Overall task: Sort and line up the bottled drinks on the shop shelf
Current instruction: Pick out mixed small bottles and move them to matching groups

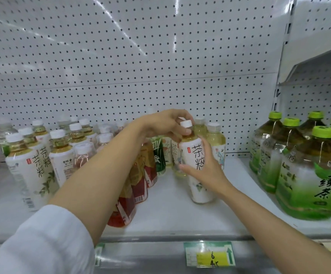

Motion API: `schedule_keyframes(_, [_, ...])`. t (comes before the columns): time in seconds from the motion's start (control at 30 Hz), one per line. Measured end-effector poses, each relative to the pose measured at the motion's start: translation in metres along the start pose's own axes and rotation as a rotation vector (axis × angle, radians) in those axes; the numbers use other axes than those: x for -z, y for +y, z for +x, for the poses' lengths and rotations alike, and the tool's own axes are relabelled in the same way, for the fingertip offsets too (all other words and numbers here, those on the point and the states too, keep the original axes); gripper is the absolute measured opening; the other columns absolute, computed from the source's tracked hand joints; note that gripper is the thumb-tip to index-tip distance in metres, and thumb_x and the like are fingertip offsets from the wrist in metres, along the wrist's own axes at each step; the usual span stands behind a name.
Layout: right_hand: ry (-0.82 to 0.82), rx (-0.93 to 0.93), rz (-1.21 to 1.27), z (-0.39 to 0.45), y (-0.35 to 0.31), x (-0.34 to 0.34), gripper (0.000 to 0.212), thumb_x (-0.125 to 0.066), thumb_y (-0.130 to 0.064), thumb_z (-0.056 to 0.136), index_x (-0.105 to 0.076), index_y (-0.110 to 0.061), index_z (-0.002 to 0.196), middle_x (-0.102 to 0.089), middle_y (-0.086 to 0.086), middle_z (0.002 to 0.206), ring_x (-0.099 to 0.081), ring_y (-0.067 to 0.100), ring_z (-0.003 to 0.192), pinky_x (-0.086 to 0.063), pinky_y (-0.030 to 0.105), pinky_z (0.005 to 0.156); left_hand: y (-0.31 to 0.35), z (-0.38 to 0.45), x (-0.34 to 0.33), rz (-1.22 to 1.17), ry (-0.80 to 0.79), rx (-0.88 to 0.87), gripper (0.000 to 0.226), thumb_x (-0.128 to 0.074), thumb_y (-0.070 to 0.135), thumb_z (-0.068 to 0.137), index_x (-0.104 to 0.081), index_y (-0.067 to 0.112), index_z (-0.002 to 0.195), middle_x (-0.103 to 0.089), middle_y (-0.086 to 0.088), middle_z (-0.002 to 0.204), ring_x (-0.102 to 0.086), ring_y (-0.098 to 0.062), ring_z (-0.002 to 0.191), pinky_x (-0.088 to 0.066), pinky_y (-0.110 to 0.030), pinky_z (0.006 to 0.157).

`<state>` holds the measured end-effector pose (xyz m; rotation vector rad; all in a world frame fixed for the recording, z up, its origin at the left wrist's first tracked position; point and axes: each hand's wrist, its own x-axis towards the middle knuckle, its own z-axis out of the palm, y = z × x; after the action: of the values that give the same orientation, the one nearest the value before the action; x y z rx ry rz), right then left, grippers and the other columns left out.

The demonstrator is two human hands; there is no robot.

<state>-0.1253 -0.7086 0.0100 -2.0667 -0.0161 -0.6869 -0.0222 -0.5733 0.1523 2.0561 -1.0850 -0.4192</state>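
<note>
Here both hands (pixel 184 147) grip the white-labelled bottle (pixel 197 165), seemingly on open shelf (pixel 170 204).

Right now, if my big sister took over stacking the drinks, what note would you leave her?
Left hand: grip around the neck of the white-label tea bottle, just under its cap.
Right hand: steadying that bottle's body from the right side.
The bottle stands upright on the shelf, near the front, in the gap at the middle.
Done: big green tea bottles look grouped at the right.
Left: matching white-label bottles stand at the far left, so this one probably belongs there; the red-label bottles and mixed ones behind need lining up.
</note>
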Motion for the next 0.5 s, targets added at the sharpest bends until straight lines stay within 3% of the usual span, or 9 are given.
schedule_keyframes(0.17, [0.109,-0.044,0.080,-0.005,0.003,0.003,0.084,-0.085,-0.039,0.070,-0.035,-0.034,0.138,-0.059,-0.015,0.118,-0.057,-0.002,0.104,-0.052,0.031,0.087,0.011,0.000,0.006,0.056,-0.040,-0.035,0.033,-0.068,0.019,0.094,-0.060,0.017,0.126,-0.069,-0.010,0.120,-0.071,-0.016,0.101,-0.058,-0.033,0.093])
schedule_keyframes(0.3, [0.182,-0.094,0.162,-0.014,0.003,0.005,0.084,-0.083,-0.044,0.070,-0.037,-0.032,0.139,-0.061,-0.009,0.117,-0.061,0.008,0.104,-0.054,0.037,0.087,0.015,-0.023,0.051,0.210,0.216,-0.066,0.040,-0.068,0.041,0.092,-0.058,0.026,0.128,-0.068,0.008,0.119,-0.065,-0.009,0.109,-0.052,-0.034,0.099])
schedule_keyframes(0.4, [0.216,-0.095,0.174,-0.023,-0.002,0.008,0.083,-0.082,-0.041,0.071,-0.037,-0.030,0.139,-0.062,-0.011,0.114,-0.061,0.007,0.100,-0.053,0.030,0.078,-0.006,-0.037,0.083,0.412,0.376,0.038,0.039,-0.069,0.041,0.091,-0.060,0.026,0.126,-0.063,0.004,0.124,-0.061,-0.015,0.111,-0.048,-0.035,0.097])
schedule_keyframes(0.5, [0.215,-0.064,0.170,-0.032,-0.013,0.010,0.075,-0.082,-0.033,0.072,-0.039,-0.032,0.134,-0.060,-0.017,0.106,-0.060,0.001,0.095,-0.048,0.021,0.068,-0.033,-0.046,0.100,0.595,0.380,0.187,0.044,-0.068,0.043,0.092,-0.058,0.024,0.130,-0.057,-0.002,0.133,-0.057,-0.020,0.116,-0.045,-0.034,0.096])
